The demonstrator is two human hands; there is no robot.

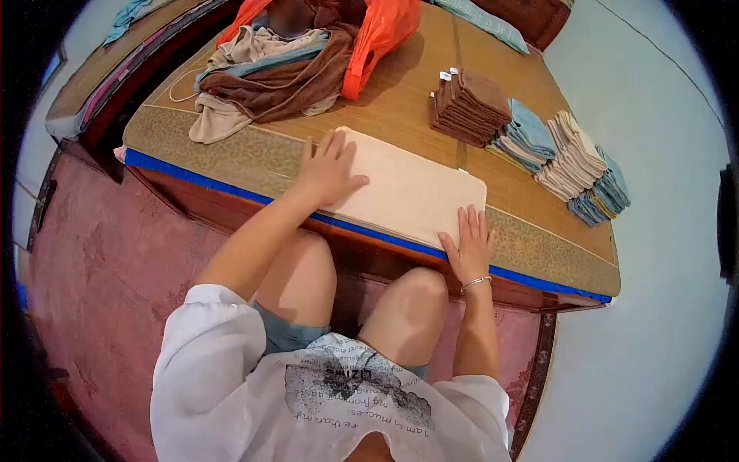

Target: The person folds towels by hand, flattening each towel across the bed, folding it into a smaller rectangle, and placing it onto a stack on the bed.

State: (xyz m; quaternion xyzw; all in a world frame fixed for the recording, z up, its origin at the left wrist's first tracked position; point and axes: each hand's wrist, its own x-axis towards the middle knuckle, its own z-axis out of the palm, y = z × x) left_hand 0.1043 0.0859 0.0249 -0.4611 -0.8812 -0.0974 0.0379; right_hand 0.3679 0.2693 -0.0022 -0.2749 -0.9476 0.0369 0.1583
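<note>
A cream cloth [408,189], folded into a long rectangle, lies flat near the front edge of the mat-covered bed. My left hand [331,171] rests palm down on its left end, fingers spread. At the cloth's lower right corner lies my right hand [469,245], also flat with the fingers apart, a bracelet on its wrist. A small white tag [463,171] shows at the cloth's far right edge. Neither hand grips anything.
Behind, at the left, brown, cream and blue cloths [285,81] spill from a red plastic bag [382,38]. Folded stacks stand at the right: brown [469,108], blue [526,135], cream [570,158] and blue-grey [604,191]. A pillow [481,23] lies at the far edge.
</note>
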